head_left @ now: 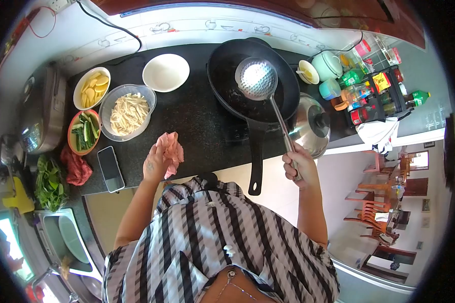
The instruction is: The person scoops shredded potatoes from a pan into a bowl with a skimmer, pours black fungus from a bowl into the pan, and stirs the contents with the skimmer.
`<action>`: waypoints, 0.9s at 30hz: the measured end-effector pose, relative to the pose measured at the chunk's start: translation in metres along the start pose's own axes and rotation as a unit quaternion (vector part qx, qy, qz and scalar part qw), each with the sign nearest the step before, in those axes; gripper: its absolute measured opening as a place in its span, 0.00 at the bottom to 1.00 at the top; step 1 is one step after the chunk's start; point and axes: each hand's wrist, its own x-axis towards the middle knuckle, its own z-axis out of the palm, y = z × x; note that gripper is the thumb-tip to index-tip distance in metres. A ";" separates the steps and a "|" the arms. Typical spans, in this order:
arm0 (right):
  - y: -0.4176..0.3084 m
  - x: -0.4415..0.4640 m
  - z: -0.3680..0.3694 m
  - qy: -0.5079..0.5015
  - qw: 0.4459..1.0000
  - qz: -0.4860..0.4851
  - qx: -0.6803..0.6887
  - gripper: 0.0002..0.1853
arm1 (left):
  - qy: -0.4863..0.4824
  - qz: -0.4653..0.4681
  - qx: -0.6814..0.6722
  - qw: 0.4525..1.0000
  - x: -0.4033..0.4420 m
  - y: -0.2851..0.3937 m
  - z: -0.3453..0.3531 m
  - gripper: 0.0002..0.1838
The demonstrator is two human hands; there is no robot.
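Observation:
My left hand (155, 160) holds a crumpled pink cloth (172, 154) just above the front edge of the black counter (197, 131). In my right hand (299, 164) is the handle of a metal slotted ladle (258, 79), its perforated bowl over the inside of a black frying pan (222, 70). The pan's long handle points toward me, untouched. A steel lid (308, 113) with a black knob lies to the right of the pan. An empty white bowl (166, 72) stands left of the pan.
At the left are a bowl of yellow slices (94, 88), a bowl of pale strips (130, 113), a bowl of green pieces (85, 132), a phone (110, 169), a red cloth (77, 165) and leafy greens (50, 184). Bottles and a rack (389, 93) stand at the right.

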 end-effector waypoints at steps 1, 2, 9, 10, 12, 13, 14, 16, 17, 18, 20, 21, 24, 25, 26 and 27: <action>0.003 0.003 -0.004 -0.015 1.000 0.005 -0.003 0.20 | -0.001 0.009 -0.009 1.000 0.002 -0.005 0.003 0.41; 0.006 0.005 -0.003 0.002 0.999 -0.021 -0.037 0.21 | -0.001 0.017 -0.017 1.000 0.006 -0.005 0.003 0.40; 0.024 0.007 0.003 0.171 0.882 -0.209 -0.385 0.29 | 0.027 0.008 -0.009 1.000 0.013 0.000 0.003 0.30; 0.028 0.009 0.000 0.187 0.842 -0.268 -0.430 0.29 | 0.037 0.008 -0.014 0.999 0.011 0.003 0.002 0.29; 0.036 0.015 -0.002 0.215 0.742 -0.380 -0.509 0.29 | 0.053 0.021 -0.014 0.998 0.010 0.003 0.002 0.27; 0.037 0.016 -0.002 0.207 0.764 -0.342 -0.507 0.29 | 0.058 0.036 -0.008 0.998 0.009 0.000 0.003 0.26; 0.036 0.014 0.002 0.200 0.783 -0.302 -0.506 0.29 | 0.064 0.050 -0.002 0.997 0.009 -0.002 0.004 0.25; 0.033 0.013 0.008 0.184 0.799 -0.252 -0.514 0.29 | 0.040 0.040 0.012 0.998 0.009 -0.004 0.005 0.23; 0.037 0.016 0.007 0.181 0.731 -0.376 -0.540 0.29 | 0.030 0.032 0.019 0.999 0.011 -0.002 0.003 0.22; 0.039 0.013 0.006 0.193 0.759 -0.351 -0.514 0.29 | 0.038 0.032 0.005 0.999 0.012 -0.001 0.001 0.22; 0.040 0.009 0.012 0.208 0.808 -0.296 -0.465 0.29 | 0.054 0.023 -0.022 0.998 0.010 0.000 0.001 0.21; 0.045 0.022 0.008 0.197 0.694 -0.489 -0.490 0.29 | 0.067 0.027 0.000 0.997 0.009 -0.004 0.006 0.22; 0.015 0.011 0.024 0.104 0.943 -0.234 -0.211 0.23 | 0.093 0.032 0.014 0.995 0.005 -0.004 0.007 0.23; 0.005 0.010 0.032 0.043 0.969 -0.211 -0.118 0.20 | 0.107 0.052 0.014 0.993 0.005 -0.008 0.009 0.24; 0.000 0.010 0.041 -0.005 0.983 -0.176 -0.051 0.20 | 0.107 0.057 0.012 0.993 0.003 -0.009 0.007 0.24; -0.002 0.010 0.049 -0.050 0.989 -0.142 0.015 0.20 | 0.107 0.064 0.008 0.992 0.002 -0.008 0.005 0.24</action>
